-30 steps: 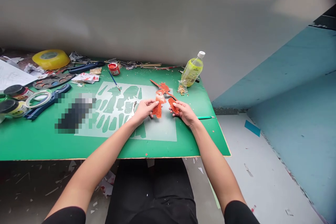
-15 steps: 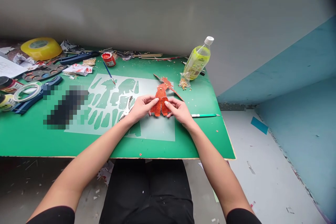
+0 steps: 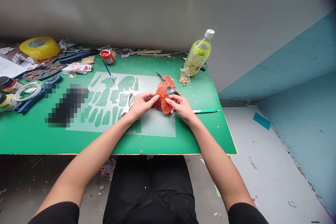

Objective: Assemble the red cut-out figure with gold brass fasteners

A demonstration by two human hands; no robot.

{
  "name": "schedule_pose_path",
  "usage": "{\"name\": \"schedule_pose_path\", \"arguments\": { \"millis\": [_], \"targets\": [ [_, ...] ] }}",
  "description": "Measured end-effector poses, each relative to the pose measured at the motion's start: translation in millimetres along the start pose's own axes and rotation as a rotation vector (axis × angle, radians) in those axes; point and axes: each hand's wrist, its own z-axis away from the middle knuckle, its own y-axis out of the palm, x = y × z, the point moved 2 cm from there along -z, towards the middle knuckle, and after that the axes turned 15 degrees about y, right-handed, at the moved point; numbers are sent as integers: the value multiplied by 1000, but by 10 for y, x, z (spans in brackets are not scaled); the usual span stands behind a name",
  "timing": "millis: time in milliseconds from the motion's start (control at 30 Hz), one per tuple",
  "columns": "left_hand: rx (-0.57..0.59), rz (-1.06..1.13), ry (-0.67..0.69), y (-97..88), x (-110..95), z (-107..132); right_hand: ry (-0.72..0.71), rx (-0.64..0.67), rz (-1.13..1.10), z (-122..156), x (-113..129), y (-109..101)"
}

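Note:
A red-orange cut-out puppet figure [image 3: 162, 90] with dark printed lines is held upright between my hands, above a translucent stencil sheet [image 3: 157, 126]. My left hand [image 3: 142, 105] pinches its lower left part between thumb and fingers. On the other side, my right hand [image 3: 183, 107] grips the lower right flap, its thumb on the front. A thin red strip crosses behind the figure's top. Silver pliers [image 3: 127, 106] lie on the sheet beside my left hand. The green-handled craft knife [image 3: 206, 111] rests right of my right hand.
On the green table [image 3: 86, 143] stand a bottle of yellow-green liquid [image 3: 197, 56] and an open red paint jar [image 3: 107, 57], with a paintbrush [image 3: 108, 71] nearby. A small bag of gold fasteners [image 3: 184, 77] sits by the bottle. Yellow tape [image 3: 39, 48] and a palette [image 3: 43, 72] crowd the left.
The puppet's two lower flaps hung side by side before; now the left one sits higher and partly behind my left fingers. The figure's top has tilted slightly right. Both hands keep their grip.

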Motion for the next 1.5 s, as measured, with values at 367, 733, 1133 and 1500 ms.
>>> {"name": "schedule_pose_path", "arguments": {
  "millis": [367, 733, 1133, 1500],
  "targets": [
    [86, -115, -73, -113, -61, -27, 16, 43, 34, 67, 48, -60],
    [115, -149, -190, -107, -109, -7, 58, 61, 57, 69, 36, -48],
    [360, -103, -606, 53, -446, 498, 435, 42, -224, 1030, -240, 318],
    [395, -111, -812, 296, -664, 1120, 559, 85, -274, 1712, -546, 446]
  ]
}}
